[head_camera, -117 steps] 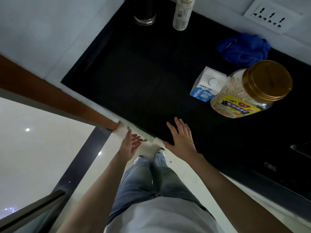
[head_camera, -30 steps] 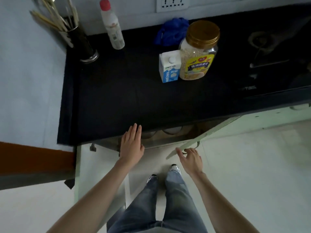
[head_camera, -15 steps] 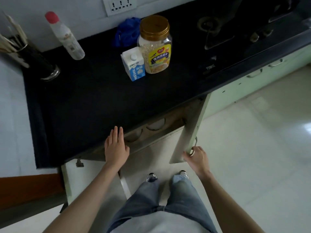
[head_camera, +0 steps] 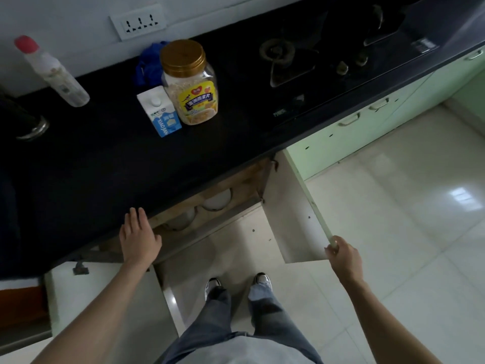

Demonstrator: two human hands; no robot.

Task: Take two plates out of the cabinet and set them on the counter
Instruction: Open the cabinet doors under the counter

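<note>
Two plates [head_camera: 217,200] sit mid-frame inside the cabinet, right hand [head_camera: 343,256] pinching the door [head_camera: 294,214] edge, left hand [head_camera: 139,236] flat and empty on the tabletop [head_camera: 105,164]; reaching blind might chip them.

You are wearing faded blue-grey jeans [head_camera: 265,319] and a light grey top [head_camera: 236,350] showing at the bottom edge. Your forearms are showing bare, with no sleeves reaching them. You are wearing dark sneakers [head_camera: 263,279] with white toe caps, both peeking out below the jeans' hems.
</note>
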